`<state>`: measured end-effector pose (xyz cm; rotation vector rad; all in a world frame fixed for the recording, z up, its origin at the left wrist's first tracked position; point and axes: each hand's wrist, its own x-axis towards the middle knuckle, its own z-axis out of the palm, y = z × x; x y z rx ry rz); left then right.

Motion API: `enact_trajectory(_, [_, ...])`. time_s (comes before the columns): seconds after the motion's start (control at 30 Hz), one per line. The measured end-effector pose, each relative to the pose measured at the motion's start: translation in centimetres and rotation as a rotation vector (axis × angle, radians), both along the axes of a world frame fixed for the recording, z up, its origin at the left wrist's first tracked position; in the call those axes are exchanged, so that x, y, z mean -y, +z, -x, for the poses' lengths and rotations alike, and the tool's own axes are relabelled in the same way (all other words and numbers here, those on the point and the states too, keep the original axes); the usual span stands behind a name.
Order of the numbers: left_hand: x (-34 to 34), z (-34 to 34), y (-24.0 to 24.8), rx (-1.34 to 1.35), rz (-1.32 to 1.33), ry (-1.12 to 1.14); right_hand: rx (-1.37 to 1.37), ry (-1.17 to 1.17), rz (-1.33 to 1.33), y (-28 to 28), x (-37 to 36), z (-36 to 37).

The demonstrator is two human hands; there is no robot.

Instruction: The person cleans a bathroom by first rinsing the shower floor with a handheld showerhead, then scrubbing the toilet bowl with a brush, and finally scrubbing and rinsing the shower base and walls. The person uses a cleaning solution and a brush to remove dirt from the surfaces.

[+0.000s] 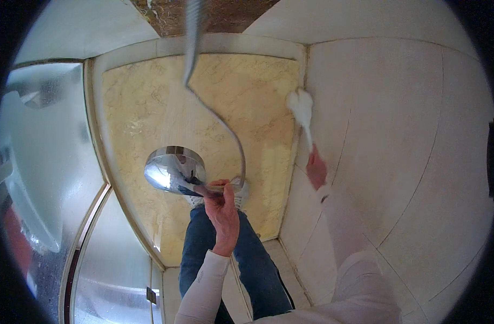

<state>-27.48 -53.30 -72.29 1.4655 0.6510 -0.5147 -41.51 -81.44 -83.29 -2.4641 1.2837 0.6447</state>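
My left hand [222,218] is wrapped round the handle of a chrome shower head [174,168], held over the yellow floor near my feet. From that handle a grey flexible hose [220,120] loops up and out past the top edge. On the right, my right hand [316,168] grips the thin handle of a white brush [301,107]. The brush's slightly blurred head is at the seam where the floor meets the right wall; I cannot tell whether it touches the surface.
The yellow marbled shower floor [150,97] has a pale raised border. White tiles [382,124] cover the right wall. Wet glass panels [117,248] in a metal frame close off the left, with a pale blurred shape behind them. A brown patch [214,19] shows at the top.
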Motion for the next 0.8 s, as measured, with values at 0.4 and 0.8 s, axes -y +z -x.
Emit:
enact_trajectory(0.4, [1.5,1.5,0.7,-0.082,0.075,-0.031,0.429,0.121,0.064,-7.4,6.7,-15.1])
enact_trajectory(0.8, [1.4,0.8,0.0,-0.131,-0.043,-0.111,0.072,-0.154,-0.093,-3.8,-2.6,0.9])
